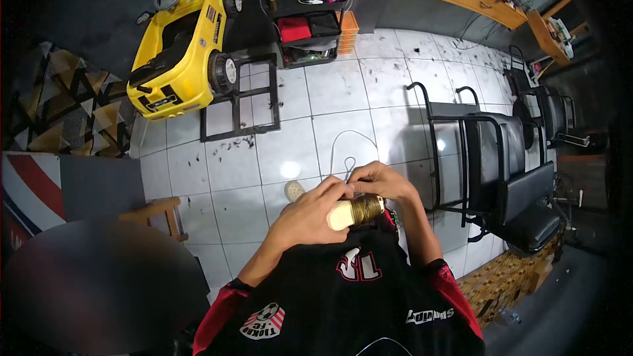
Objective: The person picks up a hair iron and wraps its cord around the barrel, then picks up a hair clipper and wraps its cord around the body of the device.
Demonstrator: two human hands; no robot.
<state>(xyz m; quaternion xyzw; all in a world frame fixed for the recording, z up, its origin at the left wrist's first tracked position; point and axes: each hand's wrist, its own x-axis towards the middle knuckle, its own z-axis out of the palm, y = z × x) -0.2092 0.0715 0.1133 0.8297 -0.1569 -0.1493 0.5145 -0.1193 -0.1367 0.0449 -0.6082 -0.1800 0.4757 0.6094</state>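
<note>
My left hand (313, 212) is wrapped round a hair clipper (359, 212) with a cream end and a gold patterned body, held close to my black shirt. The fingertips of my right hand (381, 181) pinch together just above the clipper, meeting the left fingertips. A thin cord (350, 161) forms a small loop beside the fingertips and runs out over the floor. What exactly the right fingers pinch is too small to make out.
White floor tiles (290, 145) carry scattered dark hair. A yellow toy car (178, 53) and a black frame (239, 102) lie ahead left. Behind them is a black cart (306, 20). Black chairs (494, 158) stand at the right, a wooden stool (161, 214) at the left.
</note>
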